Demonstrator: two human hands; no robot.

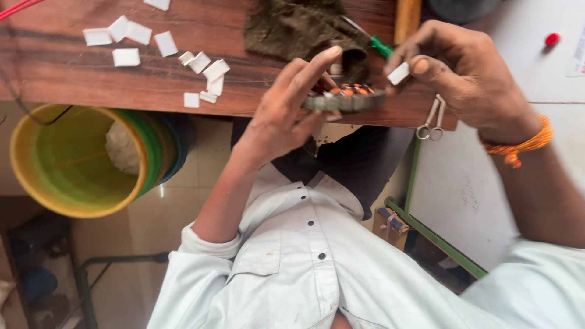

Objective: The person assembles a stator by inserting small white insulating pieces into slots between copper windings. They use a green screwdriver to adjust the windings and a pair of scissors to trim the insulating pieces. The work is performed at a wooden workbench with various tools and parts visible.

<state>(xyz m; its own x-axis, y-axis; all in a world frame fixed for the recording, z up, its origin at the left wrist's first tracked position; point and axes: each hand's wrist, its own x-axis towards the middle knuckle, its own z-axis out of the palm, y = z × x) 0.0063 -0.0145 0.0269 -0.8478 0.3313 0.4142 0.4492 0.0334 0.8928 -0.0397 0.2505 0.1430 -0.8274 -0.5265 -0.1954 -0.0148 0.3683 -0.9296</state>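
Note:
My left hand (286,106) grips a round grey motor stator with orange-copper windings (345,97), held flat just over the front edge of the wooden table (73,76). My right hand (463,76), with an orange thread band on the wrist, pinches a small white paper slip (398,74) between thumb and forefinger, right beside the stator's rim. A small pair of metal scissors (431,122) hangs from a lower finger of the same hand.
Several cut white paper slips (164,44) lie scattered on the table. A dark green cloth (292,24) and a green-handled tool (381,45) lie behind the stator. A yellow bucket (67,164) stands under the table at left. A small red object (552,39) sits at far right.

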